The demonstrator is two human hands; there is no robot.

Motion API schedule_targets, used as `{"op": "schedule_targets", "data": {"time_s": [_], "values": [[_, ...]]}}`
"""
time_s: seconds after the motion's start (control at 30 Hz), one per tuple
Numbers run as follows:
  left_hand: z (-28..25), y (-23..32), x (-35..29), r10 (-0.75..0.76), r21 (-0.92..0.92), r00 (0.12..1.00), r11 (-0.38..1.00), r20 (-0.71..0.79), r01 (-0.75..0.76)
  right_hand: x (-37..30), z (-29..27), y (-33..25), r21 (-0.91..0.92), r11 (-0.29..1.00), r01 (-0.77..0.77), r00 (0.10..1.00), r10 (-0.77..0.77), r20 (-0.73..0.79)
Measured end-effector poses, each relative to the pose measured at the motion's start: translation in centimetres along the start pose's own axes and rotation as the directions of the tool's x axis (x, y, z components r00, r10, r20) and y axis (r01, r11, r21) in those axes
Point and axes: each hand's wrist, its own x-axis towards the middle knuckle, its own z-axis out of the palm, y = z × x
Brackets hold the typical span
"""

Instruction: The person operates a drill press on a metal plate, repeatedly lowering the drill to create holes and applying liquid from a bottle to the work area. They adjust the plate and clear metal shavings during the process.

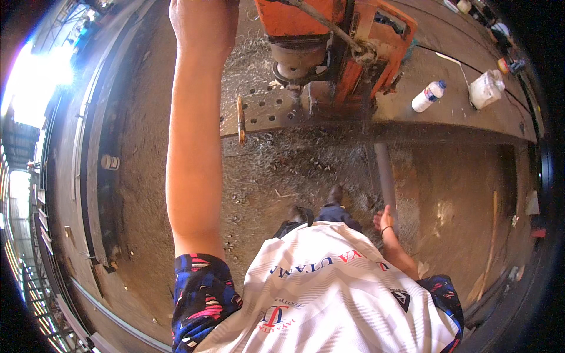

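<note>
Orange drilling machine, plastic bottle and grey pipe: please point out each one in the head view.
orange drilling machine [329, 35], head view, on its orange housing
plastic bottle [426, 97], head view, on its white body
grey pipe [385, 176], head view, on its shaft above the right hand [385, 220]

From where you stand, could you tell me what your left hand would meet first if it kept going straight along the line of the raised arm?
The left hand is cut off at the picture's top edge, so nothing ahead of it shows. The orange drilling machine stands just to its right, beside its line rather than in it, though depth is unclear.
</note>
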Motion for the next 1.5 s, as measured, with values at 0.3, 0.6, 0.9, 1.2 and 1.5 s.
{"op": "schedule_targets", "data": {"time_s": [0.3,0.6,0.9,1.2,1.5], "values": [[-1.2,-0.5,-0.1,-0.041,-0.176,0.997,0.983,0.064,0.052,-5.0,1.5,6.5,-0.140,0.988,-0.067,0.995,0.077,0.068],[-0.9,0.4,-0.9,-0.013,-0.206,0.997,0.978,0.072,0.028,-8.4,3.3,6.5,-0.120,0.993,0.003,0.994,0.011,0.111],[-1.5,0.0,-0.5,-0.026,-0.224,0.996,0.974,0.082,0.044,-8.8,3.3,10.4,-0.067,0.995,-0.075,0.990,0.082,0.111],[-1.4,-0.2,-0.9,0.005,-0.217,0.999,0.976,0.054,0.007,-10.1,2.8,6.7,-0.124,0.990,-0.072,0.991,0.085,0.104],[-2.9,-0.7,-0.3,0.035,-0.243,0.990,0.970,0.138,-0.001,-9.9,2.9,3.4,-0.141,0.990,0.017,0.992,0.001,0.129]]}}
